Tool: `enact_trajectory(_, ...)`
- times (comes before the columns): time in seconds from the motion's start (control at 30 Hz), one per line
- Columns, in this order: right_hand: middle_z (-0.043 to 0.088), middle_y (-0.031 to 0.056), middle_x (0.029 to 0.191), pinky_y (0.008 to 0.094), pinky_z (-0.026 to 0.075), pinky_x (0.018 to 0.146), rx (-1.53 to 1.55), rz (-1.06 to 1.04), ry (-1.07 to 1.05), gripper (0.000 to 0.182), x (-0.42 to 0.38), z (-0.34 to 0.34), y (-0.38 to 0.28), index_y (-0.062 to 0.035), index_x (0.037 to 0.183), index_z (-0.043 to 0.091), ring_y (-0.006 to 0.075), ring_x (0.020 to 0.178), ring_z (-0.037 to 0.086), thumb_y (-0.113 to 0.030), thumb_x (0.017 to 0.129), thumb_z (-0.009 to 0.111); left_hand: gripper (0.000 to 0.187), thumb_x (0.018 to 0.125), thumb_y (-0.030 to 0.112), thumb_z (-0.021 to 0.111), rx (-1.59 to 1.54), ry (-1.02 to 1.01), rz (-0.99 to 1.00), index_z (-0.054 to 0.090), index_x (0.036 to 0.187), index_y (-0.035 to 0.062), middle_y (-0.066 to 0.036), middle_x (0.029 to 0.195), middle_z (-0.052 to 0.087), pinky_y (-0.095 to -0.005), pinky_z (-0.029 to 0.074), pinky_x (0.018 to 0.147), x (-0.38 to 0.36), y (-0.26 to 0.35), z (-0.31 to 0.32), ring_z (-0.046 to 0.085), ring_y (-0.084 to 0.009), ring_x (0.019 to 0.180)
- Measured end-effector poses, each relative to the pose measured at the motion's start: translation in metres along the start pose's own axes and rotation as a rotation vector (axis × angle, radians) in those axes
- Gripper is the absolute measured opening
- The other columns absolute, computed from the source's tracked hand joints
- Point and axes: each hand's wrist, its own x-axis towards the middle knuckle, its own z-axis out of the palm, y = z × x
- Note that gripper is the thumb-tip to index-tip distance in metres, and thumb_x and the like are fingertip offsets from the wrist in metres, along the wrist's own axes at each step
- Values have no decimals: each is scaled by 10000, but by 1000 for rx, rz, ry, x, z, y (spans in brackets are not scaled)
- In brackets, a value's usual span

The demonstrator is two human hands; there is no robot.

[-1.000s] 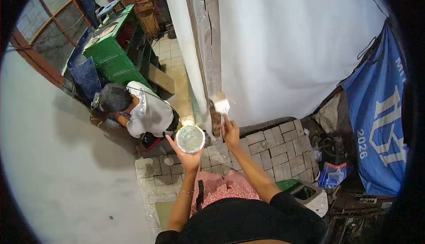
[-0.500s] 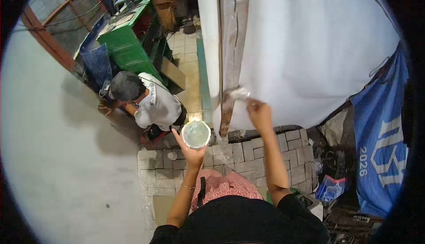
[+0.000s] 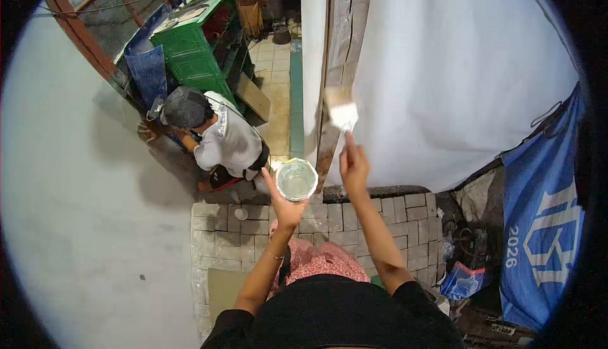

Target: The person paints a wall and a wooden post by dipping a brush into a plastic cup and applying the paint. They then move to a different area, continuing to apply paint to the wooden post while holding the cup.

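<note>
Wrapped around a small tub (image 3: 296, 180) is my left hand (image 3: 289, 208), thumb at its side; whitish translucent liquid shows inside and the rim is smeared white. My right hand (image 3: 354, 167) grips a flat paintbrush (image 3: 344, 112) by its handle. The brush points upward, its light bristles overlapping the weathered wooden post (image 3: 342, 45) in this view. White sheeting (image 3: 443, 77) hangs right beside the post.
At left, a person (image 3: 225, 135) in a white shirt crouches by the wall near a green cabinet (image 3: 190, 51). Grey paving blocks (image 3: 342, 217) lie underfoot. A blue banner (image 3: 538, 222) hangs at right, above a plastic bag (image 3: 463, 281) and clutter.
My right hand has shifted left, and the brush has swung from pointing sideways to pointing up, higher along the post. The tub sits slightly further right and higher in view.
</note>
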Motion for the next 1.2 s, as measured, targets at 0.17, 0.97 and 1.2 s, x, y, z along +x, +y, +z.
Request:
enact_trajectory(0.17, 535, 133, 716, 348, 461, 620, -105, 106, -164, 515, -73, 14, 52, -64, 1320, 517, 256, 651, 532, 24, 818, 593, 1278, 611, 23, 841, 128, -10, 26, -82, 1493, 87, -169, 1334, 424, -413, 385, 1035, -2, 12, -5, 468, -287, 1212)
enact_trajectory(0.97, 683, 190, 828, 283, 475, 589, -48, 335, -373, 293, -47, -148, -128, -25, 1072, 681, 140, 617, 600, -97, 797, 608, 1257, 686, 208, 823, 229, -424, 429, -150, 1457, 11, -192, 1359, 457, -420, 398, 1012, 12, -14, 22, 502, -352, 1191)
enact_trajectory(1.2, 664, 199, 871, 351, 503, 655, -166, 320, -481, 269, -44, -153, -134, -25, 1041, 679, 304, 674, 628, -95, 790, 615, 1243, 681, 159, 823, 106, -435, 347, -140, 1446, -22, -214, 1356, 443, -422, 368, 1036, 8, -3, 21, 506, -373, 1176)
